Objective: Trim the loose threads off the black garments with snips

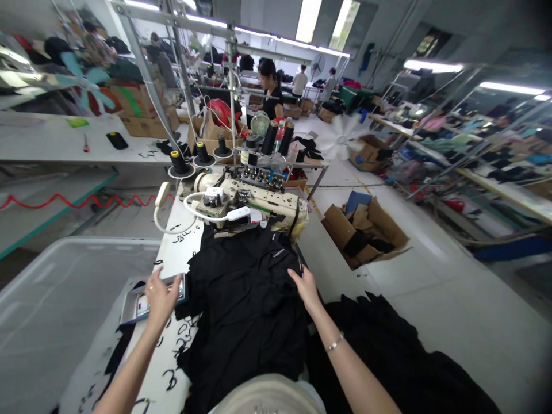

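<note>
Head view: white tabletop (175, 261) has a narrow strip clear of cloth at left, strewn with scraps (171, 379); translucent plastic bin (107, 241) just beside that edge. Right of tabletop: dark cloth pile (388, 345), then open pale floor (435, 287). Black garment (245, 293) spread on tabletop before the sewing machine (267, 198), soft, wrinkled, small pale print. Left hand (163, 296) fingers spread over shallow rectangular box (128, 307). Right hand (305, 287) at garment's right edge, fingers bent; grip can't be told.

Black garment (241, 293) on white table (172, 261)
</note>
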`<state>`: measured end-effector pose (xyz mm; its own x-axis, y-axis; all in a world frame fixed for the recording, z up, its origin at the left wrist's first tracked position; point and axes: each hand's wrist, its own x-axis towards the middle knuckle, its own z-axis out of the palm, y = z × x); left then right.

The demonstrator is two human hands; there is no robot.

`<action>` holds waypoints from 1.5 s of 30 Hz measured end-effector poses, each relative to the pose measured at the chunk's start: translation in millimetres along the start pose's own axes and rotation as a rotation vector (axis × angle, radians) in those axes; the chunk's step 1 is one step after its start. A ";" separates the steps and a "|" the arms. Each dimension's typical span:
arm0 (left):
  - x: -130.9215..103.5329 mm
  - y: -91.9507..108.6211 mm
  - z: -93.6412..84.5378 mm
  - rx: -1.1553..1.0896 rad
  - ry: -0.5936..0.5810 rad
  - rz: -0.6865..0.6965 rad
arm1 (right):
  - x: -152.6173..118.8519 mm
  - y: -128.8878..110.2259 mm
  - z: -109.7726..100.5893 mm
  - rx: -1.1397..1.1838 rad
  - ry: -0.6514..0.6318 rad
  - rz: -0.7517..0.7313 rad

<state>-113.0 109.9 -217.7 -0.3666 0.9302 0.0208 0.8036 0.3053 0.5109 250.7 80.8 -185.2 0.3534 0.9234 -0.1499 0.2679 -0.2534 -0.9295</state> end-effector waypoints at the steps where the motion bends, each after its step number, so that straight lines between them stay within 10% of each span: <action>1: -14.0 18.6 -1.5 -0.057 -0.039 0.106 | -5.1 -15.1 3.1 0.023 -0.044 -0.032; 7: -110.8 116.4 -12.9 -0.497 -0.294 0.626 | -49.7 -100.5 13.7 0.149 -0.334 -0.203; 11: -138.3 148.8 -26.1 -1.029 -0.276 0.310 | -73.8 -118.4 11.3 0.314 -0.597 -0.223; 19: -160.6 164.8 -67.7 -1.639 -0.314 -0.255 | -93.1 -102.7 -34.2 0.286 -0.583 -0.239; 23: -182.8 180.9 -76.6 -1.627 -0.329 -0.261 | -103.4 -89.0 -41.2 0.250 -0.724 -0.304; 29: -205.8 183.1 -79.2 -1.673 -0.266 -0.317 | -91.8 -73.9 -50.9 0.228 -0.561 -0.268; 38: -204.4 185.7 -107.5 -1.908 0.135 -0.600 | -115.9 -92.9 -66.8 0.195 -1.067 -0.205; 45: -201.8 177.0 -105.8 -1.832 0.088 -0.617 | -123.4 -89.8 -56.9 0.711 -1.087 0.169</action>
<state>53.6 -45.4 -40.5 -0.4293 0.7654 -0.4795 -0.7957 -0.0694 0.6017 234.0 -26.8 -64.0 -0.6526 0.7397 -0.1644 -0.3548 -0.4899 -0.7963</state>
